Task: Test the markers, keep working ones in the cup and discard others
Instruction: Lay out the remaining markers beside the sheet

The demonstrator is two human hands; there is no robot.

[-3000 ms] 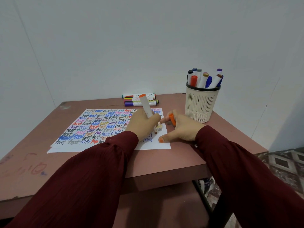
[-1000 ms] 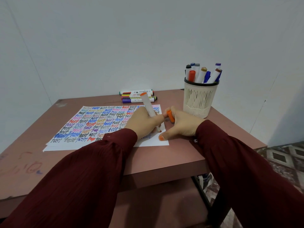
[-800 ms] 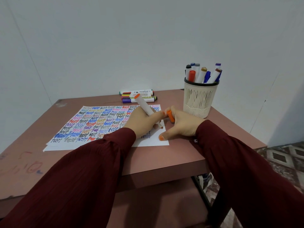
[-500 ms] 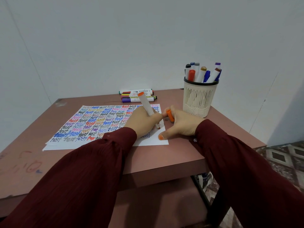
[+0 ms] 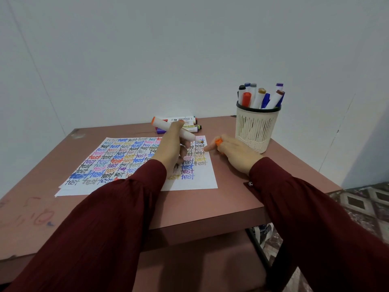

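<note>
My left hand (image 5: 169,149) grips a white marker (image 5: 166,127) with an orange end, uncapped and lifted off the paper, its tip pointing right toward my right hand. My right hand (image 5: 235,153) rests on the table to the right of the paper and holds the orange cap (image 5: 218,142) between its fingers. The test sheet (image 5: 117,161) covered in coloured "test" words lies flat under my left hand. A cream slotted cup (image 5: 255,128) at the right holds several capped markers (image 5: 260,96).
A few markers (image 5: 187,123) lie in a row at the back of the brown table (image 5: 210,203), behind the sheet. The white wall stands close behind. The table's right edge runs just past the cup; patterned floor shows beyond it.
My left hand has lifted the marker off the sheet and tilted it nearly level, tip toward the cap. My right hand slid slightly right, off the paper.
</note>
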